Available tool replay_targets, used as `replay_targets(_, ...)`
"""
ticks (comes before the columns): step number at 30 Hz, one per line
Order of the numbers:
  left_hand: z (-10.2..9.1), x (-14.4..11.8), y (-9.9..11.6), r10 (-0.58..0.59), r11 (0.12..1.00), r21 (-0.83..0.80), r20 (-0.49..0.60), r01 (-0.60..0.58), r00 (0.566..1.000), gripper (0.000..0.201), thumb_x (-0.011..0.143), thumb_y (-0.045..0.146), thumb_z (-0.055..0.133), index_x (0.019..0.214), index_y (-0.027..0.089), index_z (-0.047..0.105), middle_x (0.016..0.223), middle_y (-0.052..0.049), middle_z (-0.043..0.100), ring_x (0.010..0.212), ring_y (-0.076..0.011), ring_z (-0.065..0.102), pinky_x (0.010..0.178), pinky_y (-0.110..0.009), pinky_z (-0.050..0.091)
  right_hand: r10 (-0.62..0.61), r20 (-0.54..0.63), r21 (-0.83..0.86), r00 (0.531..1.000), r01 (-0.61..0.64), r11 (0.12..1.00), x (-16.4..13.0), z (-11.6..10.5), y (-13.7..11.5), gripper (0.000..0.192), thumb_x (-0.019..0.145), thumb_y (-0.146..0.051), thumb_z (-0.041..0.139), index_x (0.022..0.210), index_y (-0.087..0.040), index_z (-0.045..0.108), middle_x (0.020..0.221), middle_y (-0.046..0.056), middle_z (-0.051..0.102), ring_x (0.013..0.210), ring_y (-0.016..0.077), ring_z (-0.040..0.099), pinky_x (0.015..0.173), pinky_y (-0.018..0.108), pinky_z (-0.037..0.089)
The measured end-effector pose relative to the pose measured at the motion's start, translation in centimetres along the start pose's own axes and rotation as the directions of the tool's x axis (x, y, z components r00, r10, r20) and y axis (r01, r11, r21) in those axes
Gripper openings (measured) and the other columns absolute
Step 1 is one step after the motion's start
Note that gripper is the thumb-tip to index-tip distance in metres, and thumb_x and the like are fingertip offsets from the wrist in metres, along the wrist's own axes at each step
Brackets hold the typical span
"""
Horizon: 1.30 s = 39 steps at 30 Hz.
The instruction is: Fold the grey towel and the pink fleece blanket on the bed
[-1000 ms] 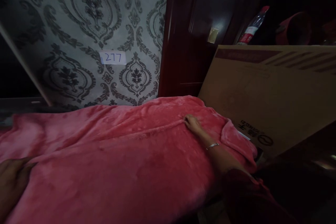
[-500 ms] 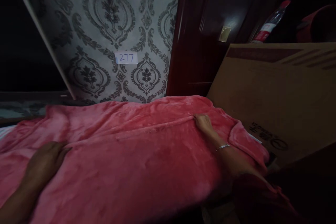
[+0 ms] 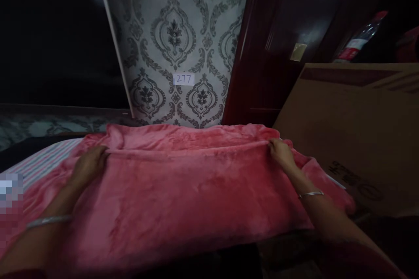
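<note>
1. Blanket [image 3: 183, 192], pink fleece, lies across the bed with its folded edge running left to right.
2. Left hand [image 3: 88, 165] and right hand [image 3: 281, 154] each pinch that edge.
3. Half a second earlier, the left hand lay flat and lower.

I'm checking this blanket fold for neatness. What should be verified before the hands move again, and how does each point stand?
1. Left hand on the blanket fold edge: ok, fingers at the edge's left end.
2. Right hand on the same edge: ok, at its right end.
3. Edge straight between the hands: ok, it runs as one taut line.
4. Top layer smooth: ok, only shallow ripples.
5. Right side free of the cardboard box: not ok, blanket bunches against it.
6. Near edge aligned: cannot tell, too dark.
</note>
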State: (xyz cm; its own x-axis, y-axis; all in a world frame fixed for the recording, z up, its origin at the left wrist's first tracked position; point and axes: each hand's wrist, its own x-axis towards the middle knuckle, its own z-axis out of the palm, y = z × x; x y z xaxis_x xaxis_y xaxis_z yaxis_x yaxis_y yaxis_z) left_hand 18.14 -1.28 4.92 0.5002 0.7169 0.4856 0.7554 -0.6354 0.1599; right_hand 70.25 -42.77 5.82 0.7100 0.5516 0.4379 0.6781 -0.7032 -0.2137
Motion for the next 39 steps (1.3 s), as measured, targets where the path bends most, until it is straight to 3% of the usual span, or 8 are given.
replay_targets(5, -4.0, 0.2, 1.6, -0.04, 0.999, 0.027, -0.053, 0.041, 0.998, 0.046, 0.089, 0.036, 0.027, 0.113, 0.016, 0.061, 0.125, -0.018, 0.067, 0.115, -0.0317, 0.063, 0.095, -0.042, 0.051, 0.009, -0.107, 0.059, 0.994, -0.003, 0.998, -0.8, -2.1, 1.1, 0.03, 0.093, -0.023, 0.04, 0.099, -0.016, 0.069, 0.095, 0.014, 0.072, 0.087, 0.0262, 0.065, 0.074, 0.033, 0.044)
replay_targets(10, -8.2, -0.6, 3.0, -0.059, 0.986, 0.152, -0.055, 0.067, 0.997, 0.048, 0.093, 0.04, 0.024, 0.11, 0.016, 0.061, 0.116, -0.016, 0.067, 0.106, -0.0326, 0.065, 0.086, -0.041, 0.052, -0.029, -0.205, 0.083, 0.978, 0.047, 0.995, -1.7, -5.6, 1.1, 0.026, 0.091, -0.023, 0.043, 0.095, -0.018, 0.068, 0.097, 0.014, 0.071, 0.086, 0.0267, 0.063, 0.076, 0.035, 0.045)
replay_targets(18, -15.6, -0.3, 4.6, 0.018, 0.957, 0.288, -0.174, 0.033, 0.985, 0.048, 0.096, 0.04, 0.024, 0.113, 0.016, 0.062, 0.121, -0.013, 0.066, 0.102, -0.0308, 0.066, 0.084, -0.043, 0.054, -0.021, -0.343, -0.035, 0.939, 0.01, 0.999, -1.2, -14.4, -0.1, 0.027, 0.09, -0.018, 0.043, 0.102, -0.012, 0.067, 0.105, 0.02, 0.069, 0.09, 0.025, 0.058, 0.079, 0.035, 0.039)
replay_targets(26, -24.3, 1.2, 6.9, -0.091, 0.971, 0.176, -0.361, 0.164, 0.928, 0.048, 0.099, 0.041, 0.037, 0.121, 0.006, 0.063, 0.126, -0.014, 0.065, 0.125, -0.0342, 0.057, 0.105, -0.059, 0.043, -0.014, -0.569, -0.124, 0.822, -0.069, 0.99, -0.2, -22.4, -0.7, 0.037, 0.093, -0.016, 0.043, 0.121, -0.005, 0.065, 0.115, 0.024, 0.066, 0.101, 0.026, 0.058, 0.083, 0.038, 0.037)
replay_targets(29, -25.2, 1.3, 7.1, -0.186, 0.973, 0.047, -0.424, 0.226, 0.886, 0.057, 0.096, 0.052, 0.043, 0.121, 0.005, 0.064, 0.119, -0.014, 0.068, 0.122, -0.0343, 0.059, 0.106, -0.057, 0.043, -0.026, -0.577, -0.159, 0.817, -0.082, 0.984, -0.1, -23.7, -0.8, 0.036, 0.095, -0.016, 0.045, 0.122, -0.004, 0.065, 0.116, 0.024, 0.066, 0.105, 0.0264, 0.059, 0.084, 0.038, 0.037)
replay_targets(32, -25.0, 1.0, 7.2, -0.216, 0.969, 0.031, -0.367, 0.244, 0.905, 0.06, 0.096, 0.056, 0.043, 0.12, 0.005, 0.065, 0.119, -0.013, 0.068, 0.121, -0.0307, 0.059, 0.107, -0.052, 0.044, -0.043, -0.592, -0.183, 0.805, -0.083, 0.98, -0.2, -24.2, -1.1, 0.036, 0.097, -0.018, 0.045, 0.122, -0.005, 0.067, 0.114, 0.023, 0.067, 0.103, 0.026, 0.06, 0.079, 0.039, 0.037)
replay_targets(35, -25.4, 0.7, 7.0, -0.182, 0.969, 0.093, -0.355, 0.228, 0.917, 0.064, 0.096, 0.061, 0.041, 0.121, 0.007, 0.064, 0.116, -0.008, 0.068, 0.121, -0.0285, 0.059, 0.106, -0.051, 0.044, -0.047, -0.604, -0.2, 0.795, -0.094, 0.975, -0.8, -25.1, -1.2, 0.037, 0.098, -0.019, 0.045, 0.125, -0.006, 0.066, 0.117, 0.023, 0.068, 0.106, 0.0263, 0.061, 0.078, 0.039, 0.038)
replay_targets(39, -28.0, 2.1, 5.4, -0.065, 0.979, 0.153, -0.404, 0.137, 0.913, 0.085, 0.091, 0.076, 0.032, 0.113, 0.002, 0.065, 0.1, -0.001, 0.063, 0.12, -0.032, 0.059, 0.103, -0.055, 0.043, -0.022, -0.558, -0.099, 0.829, -0.039, 0.994, -0.9, -26.7, 0.1, 0.041, 0.101, -0.026, 0.039, 0.129, -0.01, 0.065, 0.118, 0.02, 0.069, 0.107, 0.0252, 0.063, 0.073, 0.038, 0.042)
